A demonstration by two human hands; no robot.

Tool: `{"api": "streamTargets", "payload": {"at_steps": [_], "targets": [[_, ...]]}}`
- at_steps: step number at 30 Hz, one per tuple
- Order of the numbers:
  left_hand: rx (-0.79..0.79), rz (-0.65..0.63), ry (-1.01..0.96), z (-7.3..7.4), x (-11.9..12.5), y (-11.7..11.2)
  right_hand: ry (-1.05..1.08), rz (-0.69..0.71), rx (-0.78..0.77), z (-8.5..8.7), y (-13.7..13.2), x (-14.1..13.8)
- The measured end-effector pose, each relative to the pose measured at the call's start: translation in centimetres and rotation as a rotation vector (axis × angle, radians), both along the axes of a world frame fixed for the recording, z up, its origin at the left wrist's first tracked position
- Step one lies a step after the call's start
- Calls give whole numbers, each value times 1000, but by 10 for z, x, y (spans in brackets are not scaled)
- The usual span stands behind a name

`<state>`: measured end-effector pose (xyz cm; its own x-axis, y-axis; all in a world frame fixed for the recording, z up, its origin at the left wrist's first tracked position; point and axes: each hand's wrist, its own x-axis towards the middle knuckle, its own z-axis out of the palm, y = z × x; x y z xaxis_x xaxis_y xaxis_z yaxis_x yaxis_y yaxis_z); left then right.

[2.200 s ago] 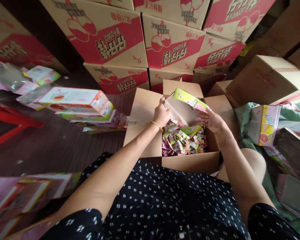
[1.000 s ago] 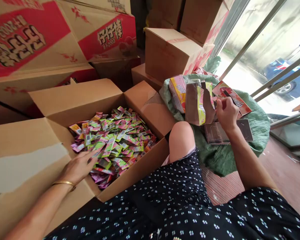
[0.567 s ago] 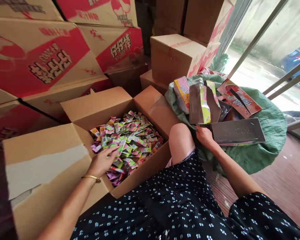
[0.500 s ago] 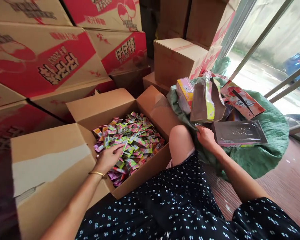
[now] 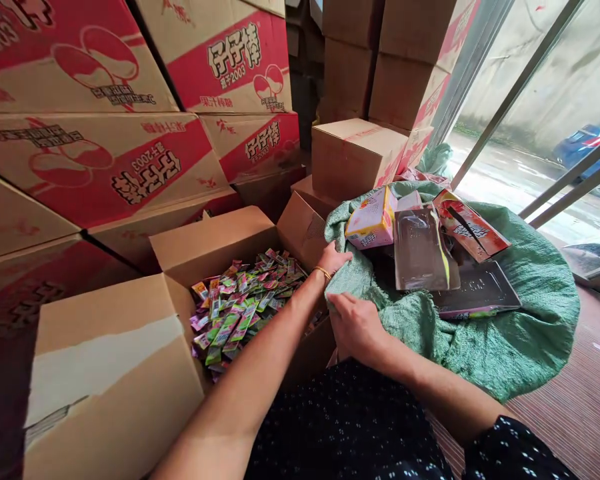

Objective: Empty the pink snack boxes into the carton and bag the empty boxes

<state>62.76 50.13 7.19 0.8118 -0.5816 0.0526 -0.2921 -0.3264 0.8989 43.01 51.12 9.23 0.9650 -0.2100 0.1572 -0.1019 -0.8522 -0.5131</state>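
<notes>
A green woven sack [image 5: 535,267] slumps open at the right, with emptied display boxes in its mouth. My right hand [image 5: 360,330] is closed round the sack's near left edge. Just beyond it, my left hand [image 5: 334,260] pinches the same rim, fingers pointing right. In the sack lie a pink and yellow box [image 5: 371,219], a brown plastic-looking tray [image 5: 423,250], a red box [image 5: 473,223] and another dark tray [image 5: 485,287]. To the left stands an open cardboard box [image 5: 180,293] of small colourful wrapped sweets [image 5: 245,300], partly hidden by my left forearm.
Large printed cartons [image 5: 145,160] are stacked behind and to the left. A closed carton [image 5: 355,157] stands behind the sack, with taller brown stacks further back. On the right are a metal-framed glass door [image 5: 525,100] and a reddish striped floor [image 5: 565,373].
My left hand has left the sweets and moved right to the sack's rim. My right hand has shifted left and down, pulling the sack's edge. The brown tray has tipped flatter.
</notes>
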Motion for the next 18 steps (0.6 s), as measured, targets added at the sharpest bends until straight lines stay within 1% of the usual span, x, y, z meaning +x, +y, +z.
{"api": "streamTargets", "payload": {"at_steps": [2,4,5,7,8,9,10,11,13,15,18], "targets": [[84,48,-34,6,6,6,-57,38,6,9,-8,-7],[52,97,-133,8,9,17,-213,15,-9,28,-33,-6],[16,108,-183,9,9,23,-302,-22,-32,39,-49,0],[-28,103,-253,9,3,30,-412,-112,-113,58,-86,26],[-38,89,-277,9,-2,32,-411,-158,-170,64,-105,45],[-52,69,-299,9,-6,33,-370,-198,-232,66,-121,64],[-78,51,-319,9,-10,33,-297,-223,-288,64,-136,83],[-115,42,-336,10,-12,34,-195,-231,-335,59,-148,99],[-193,57,-346,13,-11,36,20,-197,-418,40,-164,116],[-229,118,-327,17,-1,40,132,-147,-497,16,-171,112],[-266,220,-284,23,15,42,120,-97,-569,-20,-170,79]]}}
